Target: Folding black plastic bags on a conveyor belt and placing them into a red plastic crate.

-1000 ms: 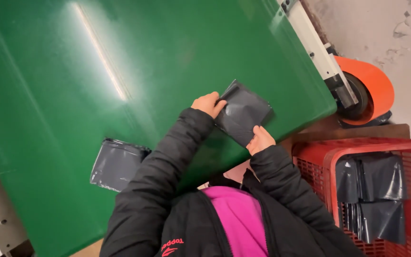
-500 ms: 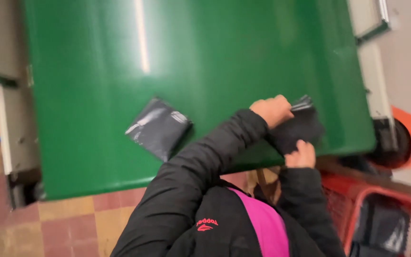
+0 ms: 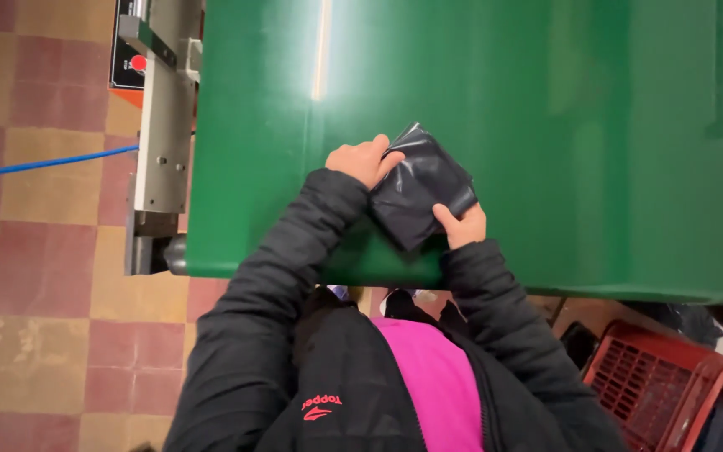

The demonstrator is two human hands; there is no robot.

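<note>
While the camera looks straight down, a wide green belt [image 3: 546,125] fills most of the view, glossy, with a streak of glare running from 12 o'clock toward centre. Checkered floor [image 3: 35,276] in red and tan tiles takes the 9 o'clock side. A grey metal frame [image 3: 161,142] borders the belt's edge at 10 o'clock, with a red button [image 3: 138,63] near its top. A blue cable [image 3: 43,163] crosses the floor to the frame. Red plastic crate [image 3: 671,377] sits at 4 o'clock, below the belt's near edge, partly cut off.

Person's black jacket sleeves reach up from 6 o'clock, pink top showing between them. A black plastic bag [image 3: 420,188], folded and shiny, lies on the belt near its front edge, just past centre. Left hand [image 3: 363,161] sits at the bag's 10 o'clock corner, fingers curled, pinching the edge. Right hand [image 3: 460,224] is at the bag's 5 o'clock corner, thumb pressed on top, fingers gripping underneath.
</note>
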